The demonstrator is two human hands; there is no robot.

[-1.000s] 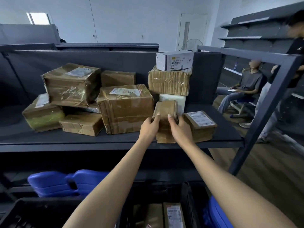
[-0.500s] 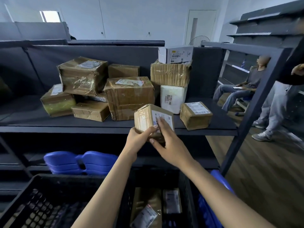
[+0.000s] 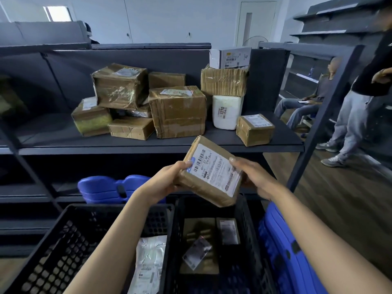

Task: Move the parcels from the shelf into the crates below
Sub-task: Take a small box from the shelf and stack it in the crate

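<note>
Just now the brown parcel (image 3: 210, 177) is off the shelf (image 3: 53, 143), held in the air in front of and below its front edge, over the far end of the right black crate (image 3: 251, 240). Its long axis runs from far-left to near-right, the far end raised, and the broad face with the white label tilts up toward the camera. The left hand (image 3: 167, 181) grips the left side with its thumb curled onto the label's edge; the right hand (image 3: 252, 177) holds the opposite side, thumb laid on the top face. Below, the right crate contains a few brown labelled parcels (image 3: 199, 236), and the left black crate (image 3: 84, 209) beside it holds a white plastic mailer (image 3: 148, 257). On the shelf stand a large taped box (image 3: 178, 111), a white foam parcel (image 3: 227, 112), a small box (image 3: 254, 129) near the edge and other cartons. At the right, a seated person (image 3: 307, 98) and a standing person (image 3: 358, 102).
</note>
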